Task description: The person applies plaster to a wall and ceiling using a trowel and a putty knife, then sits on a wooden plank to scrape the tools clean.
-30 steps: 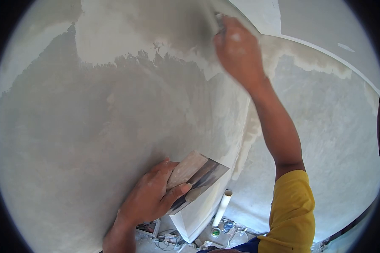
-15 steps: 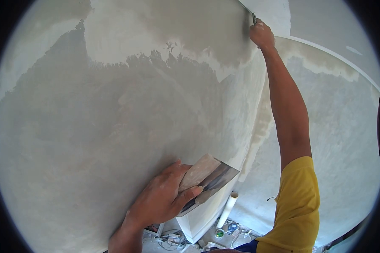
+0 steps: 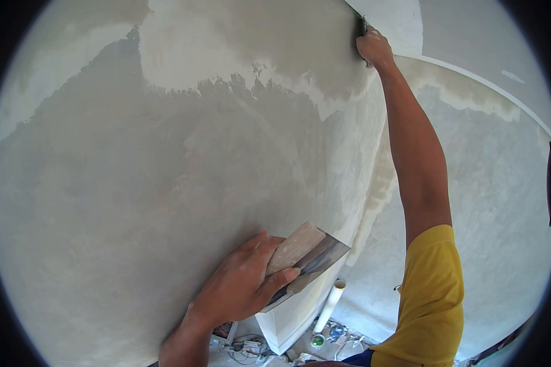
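My left hand (image 3: pixel 242 278) is closed around the pale wooden handle of a plastering trowel (image 3: pixel 329 252), with its flat steel blade tilted in front of the lower wall. High up by the corner, my right hand (image 3: pixel 376 48) grips another trowel (image 3: pixel 364 25), seen nearly edge-on against the wall. Its handle is mostly hidden by my fingers. Damp, darker plaster (image 3: pixel 306 43) covers the upper part of the wall (image 3: pixel 183 165), with a ragged lower edge over the drier grey surface.
A ceiling (image 3: pixel 483 37) with a white edge strip meets the walls at upper right. A second wall (image 3: pixel 465 177) stands beyond the corner. Below, a white pipe (image 3: pixel 330 304) leans upright among cables, a small round tin (image 3: pixel 318 340) and clutter on the floor.
My right hand and its trowel have shifted slightly left and down along the top of the wall. My left hand stays almost where it was, still holding its trowel.
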The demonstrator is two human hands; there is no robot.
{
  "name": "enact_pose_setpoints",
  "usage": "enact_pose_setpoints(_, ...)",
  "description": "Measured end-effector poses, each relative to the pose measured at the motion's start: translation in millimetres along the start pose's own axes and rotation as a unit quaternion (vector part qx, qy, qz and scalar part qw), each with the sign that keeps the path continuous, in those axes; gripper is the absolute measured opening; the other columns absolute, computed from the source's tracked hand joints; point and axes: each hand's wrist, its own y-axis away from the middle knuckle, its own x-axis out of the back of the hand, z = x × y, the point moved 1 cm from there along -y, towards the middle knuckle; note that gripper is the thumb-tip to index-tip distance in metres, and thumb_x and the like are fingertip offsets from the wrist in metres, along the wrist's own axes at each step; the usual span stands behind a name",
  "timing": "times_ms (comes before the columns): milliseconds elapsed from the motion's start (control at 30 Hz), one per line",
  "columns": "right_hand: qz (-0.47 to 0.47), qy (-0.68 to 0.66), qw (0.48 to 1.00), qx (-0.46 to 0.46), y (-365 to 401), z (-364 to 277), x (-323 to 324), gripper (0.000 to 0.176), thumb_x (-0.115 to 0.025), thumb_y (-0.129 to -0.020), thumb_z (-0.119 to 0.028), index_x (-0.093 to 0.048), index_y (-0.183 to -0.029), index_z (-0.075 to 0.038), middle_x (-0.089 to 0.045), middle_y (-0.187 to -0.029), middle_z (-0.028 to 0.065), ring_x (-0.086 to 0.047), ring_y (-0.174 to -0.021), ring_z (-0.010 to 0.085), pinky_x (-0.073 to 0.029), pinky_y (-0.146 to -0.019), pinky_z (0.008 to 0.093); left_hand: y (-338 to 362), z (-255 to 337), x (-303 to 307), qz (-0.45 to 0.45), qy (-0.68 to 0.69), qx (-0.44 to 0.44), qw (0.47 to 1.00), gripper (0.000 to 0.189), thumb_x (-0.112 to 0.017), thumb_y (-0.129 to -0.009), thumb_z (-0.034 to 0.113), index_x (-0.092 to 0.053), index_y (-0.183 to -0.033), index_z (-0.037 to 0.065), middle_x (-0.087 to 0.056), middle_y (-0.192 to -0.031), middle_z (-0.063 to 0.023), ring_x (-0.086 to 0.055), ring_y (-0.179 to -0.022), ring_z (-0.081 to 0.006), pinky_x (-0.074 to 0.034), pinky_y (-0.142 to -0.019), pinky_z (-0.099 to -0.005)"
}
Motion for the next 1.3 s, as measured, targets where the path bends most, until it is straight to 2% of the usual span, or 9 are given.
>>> enact_pose_setpoints(267,0.02,-0.005,0.997,0.08,28,-31,9,0.04,-0.045,-0.077,-0.015,-0.053,-0.112,0.001,-0.065,-0.09,0.0193,-0.064,-0.052,0.0288,-0.054,-0.063,0.0378,-1,-1,0,-0.007,0.0,0.008,1.0,0.061,-0.06,-0.087,0.041,-0.046,-0.118,-0.009,-0.05,-0.118,-0.0366,-0.052,-0.108,-0.0488,-0.043,-0.091,-0.0452)
enact_pose_setpoints(367,0.068,0.022,0.988,0.137,36,-42,8,0.041,-0.047,-0.076,-0.016,-0.053,-0.112,0.003,-0.064,-0.092,0.021,-0.066,-0.066,0.0304,-0.053,-0.071,0.0379,-1,0,0,-0.001,-0.003,-0.003,1.0,0.061,-0.06,-0.087,0.042,-0.046,-0.118,-0.009,-0.05,-0.118,-0.0364,-0.052,-0.109,-0.0484,-0.043,-0.091,-0.0448)
enact_pose_setpoints(433,0.101,-0.005,0.977,0.189,44,-50,4,0.04,-0.044,-0.075,-0.013,-0.055,-0.111,0.0,-0.055,-0.117,0.0237,-0.052,-0.11,0.0423,-0.042,-0.094,0.0471,-1,1,1,-0.001,-0.011,-0.001,1.0,0.065,-0.06,-0.087,0.042,-0.045,-0.12,-0.011,-0.051,-0.117,-0.0358,-0.052,-0.109,-0.0478,-0.043,-0.092,-0.0446)
enact_pose_setpoints(633,0.097,-0.044,0.975,0.196,99,-89,26,0.034,-0.046,-0.076,-0.01,-0.053,-0.106,0.004,-0.054,-0.111,0.0237,-0.055,-0.102,0.0446,-0.045,-0.088,0.0495,-1,0,-2,0.003,0.0,0.006,1.0,0.072,-0.061,-0.086,0.043,-0.04,-0.124,-0.016,-0.053,-0.114,-0.0344,-0.053,-0.108,-0.047,-0.043,-0.091,-0.0442)
enact_pose_setpoints(700,0.225,0.097,0.883,0.4,101,-88,14,0.046,-0.053,-0.074,-0.003,-0.05,-0.118,0.009,-0.056,-0.11,0.0314,-0.055,-0.102,0.0431,-0.046,-0.089,0.0461,-1,0,-2,0.006,-0.005,0.003,1.0,0.072,-0.061,-0.086,0.042,-0.04,-0.124,-0.016,-0.054,-0.113,-0.0344,-0.053,-0.107,-0.0468,-0.043,-0.091,-0.044)
enact_pose_setpoints(800,0.101,-0.078,0.955,0.266,129,-115,34,0.032,-0.047,-0.076,-0.008,-0.052,-0.105,0.007,-0.054,-0.109,0.0256,-0.056,-0.096,0.044,-0.046,-0.084,0.0502,0,2,-2,0.011,-0.005,-0.004,1.0,0.071,-0.06,-0.087,0.042,-0.04,-0.124,-0.016,-0.054,-0.113,-0.0344,-0.054,-0.107,-0.0465,-0.043,-0.091,-0.0439)
enact_pose_setpoints(1033,0.094,-0.109,0.938,0.315,183,-136,45,0.035,-0.046,-0.079,-0.006,-0.049,-0.11,0.009,-0.05,-0.108,0.0254,-0.054,-0.097,0.0411,-0.046,-0.08,0.0516,-1,2,-1,0.023,-0.002,-0.029,0.999,0.069,-0.061,-0.087,0.04,-0.041,-0.123,-0.015,-0.057,-0.107,-0.0326,-0.058,-0.101,-0.0451,-0.045,-0.088,-0.0437)
enact_pose_setpoints(1100,0.098,-0.064,0.931,0.346,203,-138,50,0.039,-0.051,-0.076,-0.01,-0.053,-0.113,0.003,-0.059,-0.103,0.0211,-0.056,-0.102,0.0334,-0.046,-0.084,0.0409,0,0,-2,0.02,0.01,-0.017,1.0,0.068,-0.061,-0.087,0.04,-0.041,-0.123,-0.015,-0.058,-0.105,-0.0325,-0.059,-0.099,-0.045,-0.045,-0.086,-0.0436)
enact_pose_setpoints(1300,0.134,-0.11,0.92,0.351,193,-76,52,0.041,-0.053,-0.078,-0.007,-0.053,-0.119,-0.003,-0.058,-0.105,0.017,-0.057,-0.095,0.0362,-0.047,-0.08,0.0435,0,-3,-3,0.022,0.01,0.0,1.0,0.068,-0.06,-0.087,0.041,-0.042,-0.122,-0.015,-0.059,-0.102,-0.0326,-0.06,-0.097,-0.045,-0.046,-0.084,-0.0433)
